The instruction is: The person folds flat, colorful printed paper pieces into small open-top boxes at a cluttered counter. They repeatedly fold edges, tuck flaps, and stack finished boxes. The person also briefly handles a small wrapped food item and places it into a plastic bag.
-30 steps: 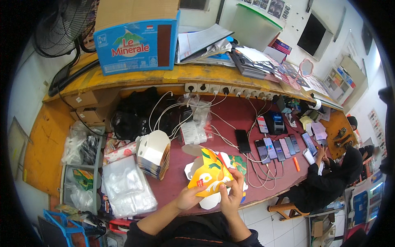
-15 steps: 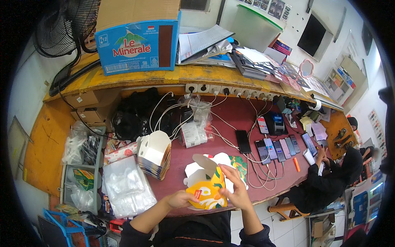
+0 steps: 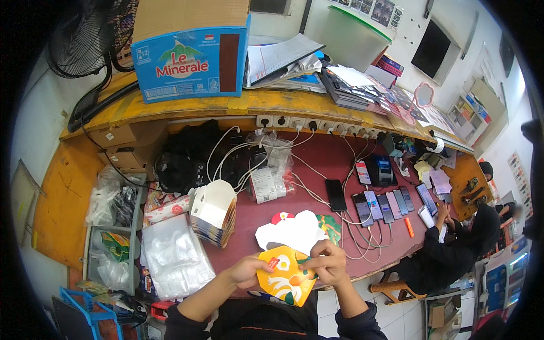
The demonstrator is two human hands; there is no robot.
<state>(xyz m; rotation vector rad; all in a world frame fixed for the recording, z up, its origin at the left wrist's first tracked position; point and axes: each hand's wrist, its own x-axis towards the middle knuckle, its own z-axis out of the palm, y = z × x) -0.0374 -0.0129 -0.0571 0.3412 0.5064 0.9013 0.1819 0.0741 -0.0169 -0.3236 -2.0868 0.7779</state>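
Observation:
A yellow paper food box [image 3: 290, 281] with a white and green printed pattern is between my hands, near the front edge of the table. My left hand [image 3: 247, 272] is closed on its left edge, thumb on the printed face. On the opposite side, the fingers of my right hand [image 3: 330, 263] are bent and pinch the box by its upper right edge. Just beyond it lie flat carton blanks [image 3: 290, 232], the top one white side up, with red and green printed parts peeking out. Left of these stands a nested stack of folded paper boxes [image 3: 212, 218].
Clear plastic bags [image 3: 175, 258] lie at the left, beside a grey bin [image 3: 139, 249]. Several phones [image 3: 385, 205] and tangled white cables [image 3: 362, 238] cover the right side. A person in black [image 3: 453, 243] sits at the far right. A blue carton [image 3: 190, 59] stands on the shelf.
The box has gone from standing open with its flaps up to a flatter, lower position, its yellow face toward me. My right hand has moved down its side, fingers now curled.

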